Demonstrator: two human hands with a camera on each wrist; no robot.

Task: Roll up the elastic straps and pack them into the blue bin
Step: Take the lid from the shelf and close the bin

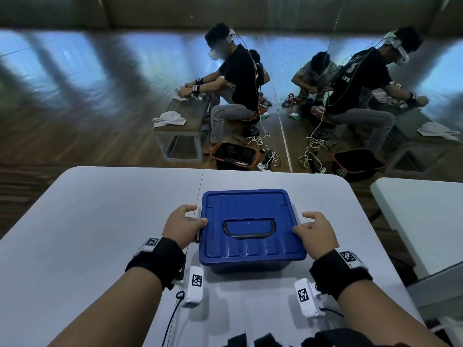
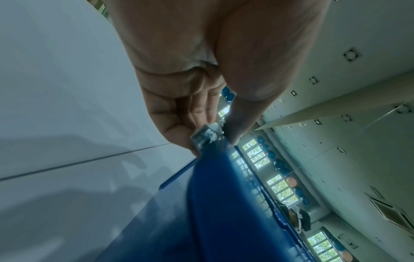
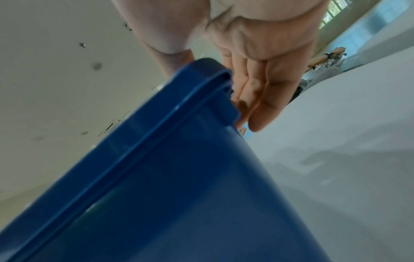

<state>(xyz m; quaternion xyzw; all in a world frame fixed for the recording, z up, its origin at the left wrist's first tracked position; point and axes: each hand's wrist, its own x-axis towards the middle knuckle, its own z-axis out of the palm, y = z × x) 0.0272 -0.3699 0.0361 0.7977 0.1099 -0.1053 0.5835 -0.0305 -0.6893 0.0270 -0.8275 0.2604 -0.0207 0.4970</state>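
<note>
While the lidded blue bin (image 1: pixel 246 267) sits between both grips on the worktop (image 1: pixel 100 221), left grip (image 1: pixel 184 227) pinches its side latch (image 2: pixel 205 135), right grip (image 1: pixel 317 232) rests straight-fingered opposite; straps (image 1: pixel 266 342) lie nearer the body, behind both wrists.

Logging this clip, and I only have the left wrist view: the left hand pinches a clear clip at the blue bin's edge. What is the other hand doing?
Observer: The right hand rests on the other side of the bin, thumb on the edge of the lid, fingers straight.
Operator: Is the lid fully on?
Observer: In the head view it covers the whole bin, its handle lying flat.
Operator: Any straps out?
Observer: Dark strap-like pieces lie at the near edge of the table, cut off by the frame.
</note>
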